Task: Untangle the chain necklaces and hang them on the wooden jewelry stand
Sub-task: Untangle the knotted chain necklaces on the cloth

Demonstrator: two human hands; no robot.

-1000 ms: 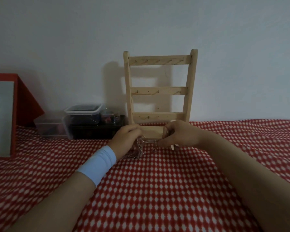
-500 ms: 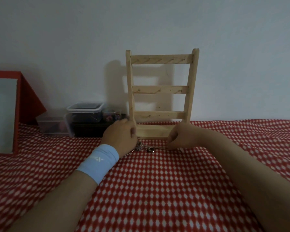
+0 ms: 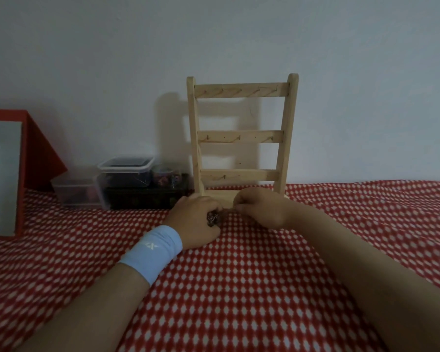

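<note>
Centre frame, just before the wooden jewelry stand (image 3: 241,135), the left hand (image 3: 196,221) clenches the tangled chain necklaces (image 3: 213,217) on the red checked cloth (image 3: 239,288). The right hand (image 3: 261,209), fingers curled, seems to pinch the same tangle. Pulling hard could tighten the knot or snap a link.

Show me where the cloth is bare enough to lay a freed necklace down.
Bare: the checked cloth between the two forearms, and the stretch right of the wooden jewelry stand. Crowded: the stand's foot, where left hand and right hand hold the chain necklaces, and the back left, with plastic containers and a red-framed panel.
</note>
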